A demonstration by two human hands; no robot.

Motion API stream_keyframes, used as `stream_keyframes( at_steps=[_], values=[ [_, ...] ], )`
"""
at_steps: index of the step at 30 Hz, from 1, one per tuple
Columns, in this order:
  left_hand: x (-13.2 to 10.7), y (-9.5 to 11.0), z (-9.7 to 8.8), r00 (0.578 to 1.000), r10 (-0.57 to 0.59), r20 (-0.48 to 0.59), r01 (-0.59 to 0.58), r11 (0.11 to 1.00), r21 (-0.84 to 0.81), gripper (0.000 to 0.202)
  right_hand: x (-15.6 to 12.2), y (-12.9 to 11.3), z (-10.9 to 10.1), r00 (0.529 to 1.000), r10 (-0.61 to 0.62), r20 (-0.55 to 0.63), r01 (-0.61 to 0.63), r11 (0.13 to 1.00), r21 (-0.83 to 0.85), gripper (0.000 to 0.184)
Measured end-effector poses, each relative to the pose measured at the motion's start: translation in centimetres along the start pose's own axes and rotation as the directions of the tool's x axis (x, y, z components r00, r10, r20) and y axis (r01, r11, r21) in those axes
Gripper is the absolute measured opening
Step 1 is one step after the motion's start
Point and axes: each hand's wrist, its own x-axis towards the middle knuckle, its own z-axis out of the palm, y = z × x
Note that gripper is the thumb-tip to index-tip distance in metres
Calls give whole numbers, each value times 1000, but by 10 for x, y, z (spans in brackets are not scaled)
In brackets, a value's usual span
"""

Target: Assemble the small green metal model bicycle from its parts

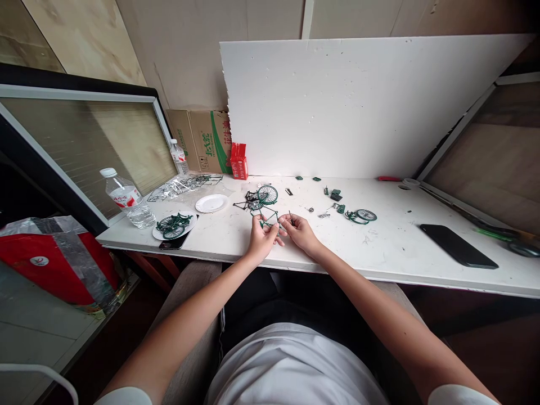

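Note:
My left hand point(264, 235) is closed on a small green model bicycle frame point(270, 214), held just above the table's front part. My right hand point(300, 232) is beside it with thumb and finger pinched at the frame's right end. A thin dark piece shows at those fingertips, too small to name. Just behind my hands lie a green spoked wheel point(267, 194) and dark frame parts point(242, 203). To the right are a wheel with a green mudguard point(365, 215) and several small green parts point(336, 193).
A paper plate point(158, 233) with green bicycle models rests partly on a phone at left. Another paper plate point(211, 203), water bottles point(129, 199), a red box point(239, 161) and a carton point(206, 140) stand around. A black phone point(458, 245) lies right; a white board point(363, 107) stands behind.

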Motion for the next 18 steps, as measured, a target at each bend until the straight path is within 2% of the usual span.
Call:
stream_keyframes(
  at_steps=[5, 11, 18],
  values=[
    [0, -1, 0, 1000, 2, -3, -2, 1000, 1, 55, -2, -9, 1, 1000, 21, 13, -22, 1000, 21, 54],
    [-2, 1, 1, 1000, 18, 13, -19, 1000, 13, 55, -6, -17, -4, 972, 128, 199, -167, 967, 193, 53],
    [-2, 1, 1, 999, 29, 25, -30, 999, 20, 56, -2, -10, -10, 957, 139, 256, -203, 948, 246, 52]
  ],
)
